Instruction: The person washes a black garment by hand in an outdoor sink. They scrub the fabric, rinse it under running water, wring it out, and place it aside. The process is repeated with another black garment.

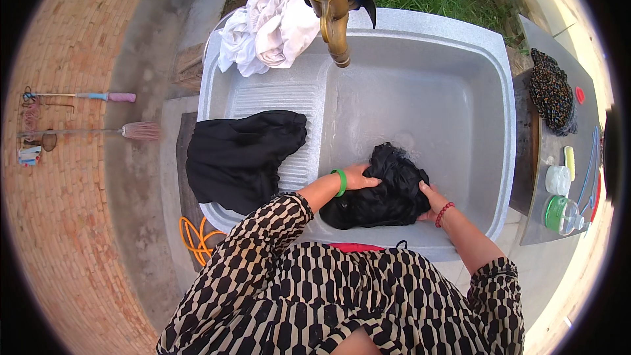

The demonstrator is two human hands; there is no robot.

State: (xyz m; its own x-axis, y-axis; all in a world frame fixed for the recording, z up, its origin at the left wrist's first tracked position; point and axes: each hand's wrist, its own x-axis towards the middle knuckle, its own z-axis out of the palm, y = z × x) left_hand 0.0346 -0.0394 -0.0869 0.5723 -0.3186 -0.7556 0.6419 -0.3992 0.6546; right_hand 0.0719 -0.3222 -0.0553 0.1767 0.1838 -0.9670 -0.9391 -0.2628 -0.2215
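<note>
A wet, bunched black garment [394, 192] lies in the near part of the grey sink basin [399, 88]. My left hand [359, 176], below a green wristband, grips its left side with the thumb on top. On its right side my right hand [432, 201] holds the cloth, thumb uppermost and the other fingers partly hidden under it. A second black garment [241, 158] with a gathered edge is spread over the ribbed washboard [276, 91] to the left. The brass tap [335, 24] juts over the basin from the far side.
White clothes [276, 29] are heaped on the sink's far left corner. On the right, a grey table [540, 227] carries a patterned dark cloth [551, 91], a brush [569, 162], a white tub [558, 180] and a green liquid bottle [561, 215]. An orange hose [197, 241] lies below left.
</note>
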